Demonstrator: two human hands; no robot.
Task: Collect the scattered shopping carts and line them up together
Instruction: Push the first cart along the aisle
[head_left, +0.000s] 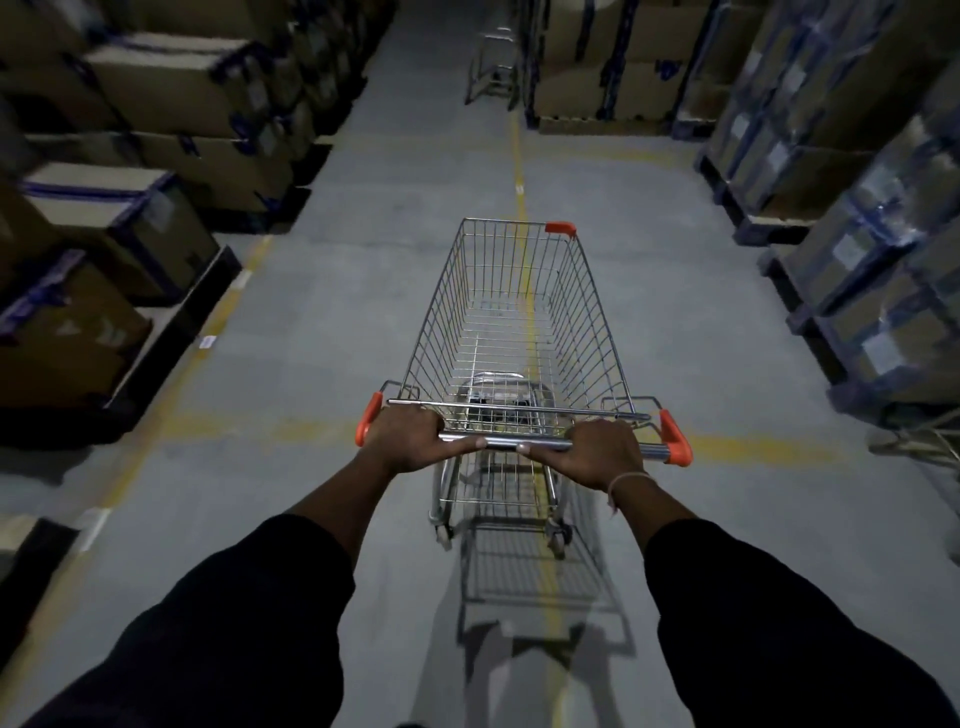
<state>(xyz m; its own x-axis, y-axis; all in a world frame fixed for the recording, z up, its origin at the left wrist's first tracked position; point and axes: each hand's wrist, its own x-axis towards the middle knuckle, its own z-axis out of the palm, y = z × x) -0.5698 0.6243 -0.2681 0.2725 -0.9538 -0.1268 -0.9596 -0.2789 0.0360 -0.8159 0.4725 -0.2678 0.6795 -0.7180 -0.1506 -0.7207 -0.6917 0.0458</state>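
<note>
Warehouse aisle, grey floor (322, 322) between stacked boxes (156, 88). Left hand (410, 439) and right hand (597, 452) grip the handle of an empty shopping cart (514, 322); second cart (496, 67) far ahead.

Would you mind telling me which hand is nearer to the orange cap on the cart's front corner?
Right. The right hand grips the handle on the same side as the orange cap; the left hand grips the opposite end, farther across.
</note>
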